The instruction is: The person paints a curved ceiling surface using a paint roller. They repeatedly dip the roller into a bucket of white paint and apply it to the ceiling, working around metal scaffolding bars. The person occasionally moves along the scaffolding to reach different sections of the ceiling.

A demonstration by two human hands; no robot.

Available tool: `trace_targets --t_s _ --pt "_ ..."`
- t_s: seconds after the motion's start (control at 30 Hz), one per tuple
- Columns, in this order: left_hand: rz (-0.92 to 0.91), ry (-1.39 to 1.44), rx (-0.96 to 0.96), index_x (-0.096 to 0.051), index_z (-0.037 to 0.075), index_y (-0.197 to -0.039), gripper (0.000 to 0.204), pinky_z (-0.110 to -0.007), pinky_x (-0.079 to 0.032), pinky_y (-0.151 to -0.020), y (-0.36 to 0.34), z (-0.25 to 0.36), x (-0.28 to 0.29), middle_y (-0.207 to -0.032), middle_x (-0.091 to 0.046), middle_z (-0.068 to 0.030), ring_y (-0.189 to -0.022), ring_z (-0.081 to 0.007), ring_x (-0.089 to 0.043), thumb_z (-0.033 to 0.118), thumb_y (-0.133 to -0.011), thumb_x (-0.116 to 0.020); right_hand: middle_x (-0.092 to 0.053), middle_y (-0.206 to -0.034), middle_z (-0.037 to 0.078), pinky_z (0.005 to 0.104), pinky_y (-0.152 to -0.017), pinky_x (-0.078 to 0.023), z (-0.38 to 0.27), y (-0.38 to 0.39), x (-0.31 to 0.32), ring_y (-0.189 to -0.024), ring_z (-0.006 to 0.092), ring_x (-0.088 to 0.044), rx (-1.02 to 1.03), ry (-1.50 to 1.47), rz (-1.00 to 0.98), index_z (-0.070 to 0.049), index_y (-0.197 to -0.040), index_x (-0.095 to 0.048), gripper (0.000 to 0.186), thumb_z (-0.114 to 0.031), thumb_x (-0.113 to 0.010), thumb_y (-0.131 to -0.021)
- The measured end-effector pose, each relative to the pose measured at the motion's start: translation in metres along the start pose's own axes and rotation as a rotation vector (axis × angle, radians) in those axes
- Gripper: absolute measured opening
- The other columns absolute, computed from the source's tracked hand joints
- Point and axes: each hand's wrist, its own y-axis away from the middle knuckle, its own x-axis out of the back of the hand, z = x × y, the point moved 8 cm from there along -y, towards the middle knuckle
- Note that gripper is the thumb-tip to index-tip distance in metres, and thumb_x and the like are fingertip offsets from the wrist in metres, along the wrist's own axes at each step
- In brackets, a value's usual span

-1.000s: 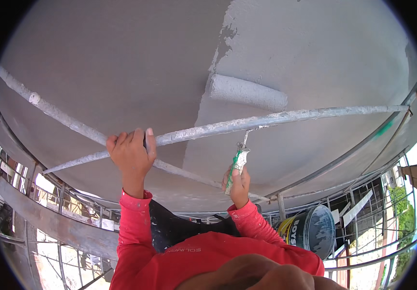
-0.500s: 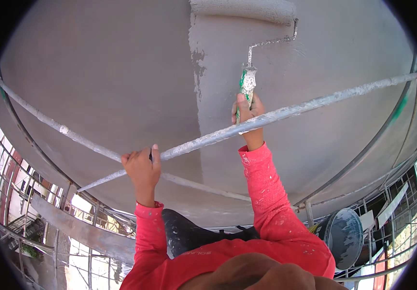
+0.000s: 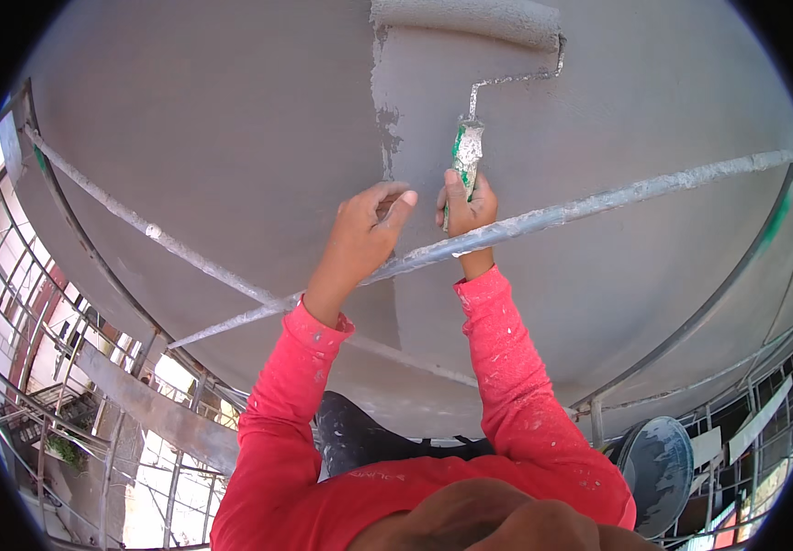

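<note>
My right hand is closed around the paint-caked, green-streaked handle of a paint roller. The roller's thick grey sleeve lies against the wall at the top of the view. Wet, lighter paint covers the wall right of a ragged vertical edge; duller grey shows to its left. My left hand hangs in the air just left of the roller handle, fingers bent loosely and thumb apart, holding nothing. Below both hands runs a paint-spattered metal bar, slanting up to the right.
A second scaffold brace crosses the bar at the left. At the lower right stands a bucket with grey paint on its inside. A worn plank and metal railings lie at the lower left, with the ground far below.
My left hand has let go of the crossing bars and risen rightward toward the roller handle. The roller stays almost in place, still in my right hand. The view has shifted slightly.
</note>
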Motion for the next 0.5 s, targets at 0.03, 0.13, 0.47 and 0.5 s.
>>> trace_targets --t_s 0.03,0.13,0.47,0.5 --pt "-0.116 0.12 0.068 -0.069 -0.006 -0.11 0.037 -0.036 -0.053 -0.074 -0.012 0.002 -0.014 -0.091 -0.073 -0.0145 -0.077 -0.022 -0.069 0.029 -0.101 -0.06 -0.052 -0.065 -0.001 0.0247 -0.046 -0.041 0.004 0.0 -0.006 -0.051 0.0065 -0.049 0.003 -0.016 0.015 0.0 -0.104 -0.053 0.032 -0.028 -0.067 -0.099" --pt "-0.265 0.172 0.11 -0.069 -0.003 -0.101 0.039 -0.034 -0.048 -0.063 -0.037 0.004 -0.058 -0.075 -0.063 -0.0095 -0.067 -0.0158 -0.06 0.034 -0.102 -0.056 -0.059 -0.087 0.008 0.0277 -0.058 -0.049 0.023 -0.011 0.011 -0.069 0.0122 -0.059 0.163 0.104 0.096 0.004 -0.117 -0.047 0.04 -0.027 -0.066 -0.1" --pt "-0.115 0.173 0.158 -0.065 -0.007 -0.086 0.052 -0.045 -0.048 -0.069 -0.028 0.0 -0.071 -0.079 -0.064 -0.0227 -0.074 -0.0336 -0.064 0.044 -0.096 -0.063 -0.056 -0.128 0.017 0.033 -0.099 -0.049 0.012 0.011 0.017 -0.115 0.0221 -0.059 0.116 0.198 0.036 0.005 -0.135 -0.044 0.068 -0.043 -0.071 -0.095" --pt "-0.091 0.142 0.142 -0.065 -0.007 -0.084 0.051 -0.046 -0.048 -0.068 -0.026 0.001 -0.073 -0.077 -0.064 -0.0228 -0.073 -0.0346 -0.064 0.043 -0.096 -0.063 -0.056 -0.128 0.017 0.0339 -0.1 -0.049 0.01 0.015 0.019 -0.117 0.0229 -0.059 0.122 0.21 0.022 0.006 -0.135 -0.044 0.065 -0.04 -0.07 -0.096"
